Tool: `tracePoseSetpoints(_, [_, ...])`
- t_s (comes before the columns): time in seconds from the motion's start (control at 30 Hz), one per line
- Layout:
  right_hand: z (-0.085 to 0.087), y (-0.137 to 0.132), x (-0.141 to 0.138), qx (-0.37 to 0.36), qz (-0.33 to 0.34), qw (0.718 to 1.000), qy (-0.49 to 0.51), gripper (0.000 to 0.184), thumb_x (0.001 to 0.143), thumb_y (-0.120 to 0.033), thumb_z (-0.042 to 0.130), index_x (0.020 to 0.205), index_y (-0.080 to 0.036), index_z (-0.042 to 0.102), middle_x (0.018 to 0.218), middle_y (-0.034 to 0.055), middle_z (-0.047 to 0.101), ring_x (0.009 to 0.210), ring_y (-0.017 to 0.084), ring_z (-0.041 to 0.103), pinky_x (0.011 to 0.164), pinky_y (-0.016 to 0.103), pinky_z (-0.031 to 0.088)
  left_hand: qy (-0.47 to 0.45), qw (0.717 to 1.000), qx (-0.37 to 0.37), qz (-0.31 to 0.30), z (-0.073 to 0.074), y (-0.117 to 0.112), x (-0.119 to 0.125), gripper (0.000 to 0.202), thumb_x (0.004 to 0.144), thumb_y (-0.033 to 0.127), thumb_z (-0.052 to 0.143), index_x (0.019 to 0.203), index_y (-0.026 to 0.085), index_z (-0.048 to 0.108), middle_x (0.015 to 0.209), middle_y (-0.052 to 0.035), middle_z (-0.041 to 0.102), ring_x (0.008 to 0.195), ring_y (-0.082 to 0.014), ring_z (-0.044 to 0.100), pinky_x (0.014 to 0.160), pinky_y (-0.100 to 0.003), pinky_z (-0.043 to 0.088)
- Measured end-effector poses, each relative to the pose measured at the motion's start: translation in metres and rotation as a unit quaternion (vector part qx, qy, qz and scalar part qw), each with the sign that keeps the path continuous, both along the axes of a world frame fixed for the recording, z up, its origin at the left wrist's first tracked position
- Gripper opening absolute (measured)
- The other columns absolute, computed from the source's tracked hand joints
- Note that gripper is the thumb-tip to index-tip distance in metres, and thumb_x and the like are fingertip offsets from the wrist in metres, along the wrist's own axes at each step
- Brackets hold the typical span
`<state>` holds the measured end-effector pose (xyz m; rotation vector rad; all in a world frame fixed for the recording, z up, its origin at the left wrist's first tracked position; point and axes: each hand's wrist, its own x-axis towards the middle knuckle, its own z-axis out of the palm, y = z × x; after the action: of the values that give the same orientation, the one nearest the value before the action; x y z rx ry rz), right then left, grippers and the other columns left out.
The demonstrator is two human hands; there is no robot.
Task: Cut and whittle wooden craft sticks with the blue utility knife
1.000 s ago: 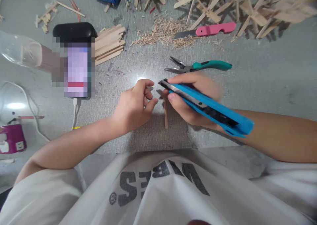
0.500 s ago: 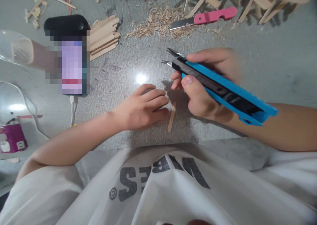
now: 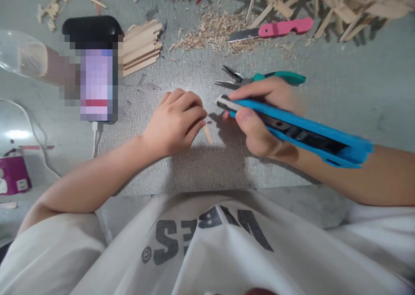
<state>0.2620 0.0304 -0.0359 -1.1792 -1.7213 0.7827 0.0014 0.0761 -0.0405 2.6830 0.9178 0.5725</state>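
Observation:
My right hand point(image 3: 259, 122) grips a blue utility knife point(image 3: 298, 130), its blade end pointing left toward my other hand. My left hand point(image 3: 177, 122) rests on the grey table point(image 3: 340, 91) with fingers curled down onto a small wooden stick point(image 3: 207, 133). Only the stick's short near end shows beyond the fingertips. The knife tip sits just right of the stick, a little apart from it.
Green-handled pliers point(image 3: 259, 78) lie just behind my right hand. A pink-handled knife point(image 3: 275, 28) and wood shavings point(image 3: 210, 33) lie farther back. A stack of craft sticks point(image 3: 141, 48) sits beside a phone point(image 3: 96, 85) on a cable. Loose stick structures fill the back right.
My left hand moved up and curled over the stick, which shifted left under its fingers. My right hand came back down and left with the knife, uncovering the pliers.

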Motion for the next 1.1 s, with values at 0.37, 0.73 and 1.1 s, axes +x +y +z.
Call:
tracePoseSetpoints(0.37, [0.002,0.004,-0.005,-0.01,0.088,0.995,-0.053,0.021,0.11,-0.039,0.074,0.131,-0.034,0.073,0.086,-0.0026,0.083,0.074,0.024,0.081,0.067,0.042,0.063,-0.012,0.994,-0.111,-0.01,0.007,0.036,-0.012,0.01,0.101,0.021,0.074,0.096,0.027,0.08,0.107,-0.0098,0.079,0.108,-0.0346,0.075,0.098,-0.057,0.058])
tracePoseSetpoints(0.73, [0.004,-0.003,-0.001,-0.035,0.091,0.995,-0.032,0.016,0.111,-0.045,0.078,0.127,-0.042,0.077,0.088,-0.0015,0.082,0.072,0.027,0.078,0.062,0.045,0.062,0.037,0.993,-0.112,0.0,0.008,0.028,-0.004,0.019,0.104,0.018,0.058,0.103,0.025,0.075,0.096,-0.0099,0.074,0.102,-0.0343,0.076,0.096,-0.053,0.056])
tracePoseSetpoints(1.1, [-0.003,0.001,0.001,-0.018,0.109,0.994,-0.014,0.024,0.111,-0.044,0.08,0.135,-0.043,0.081,0.089,-0.0003,0.079,0.07,0.026,0.076,0.064,0.045,0.064,0.062,0.984,-0.166,0.022,0.023,0.03,0.0,0.026,0.11,0.023,0.053,0.109,0.023,0.079,0.086,-0.0072,0.076,0.093,-0.0321,0.077,0.103,-0.055,0.056])
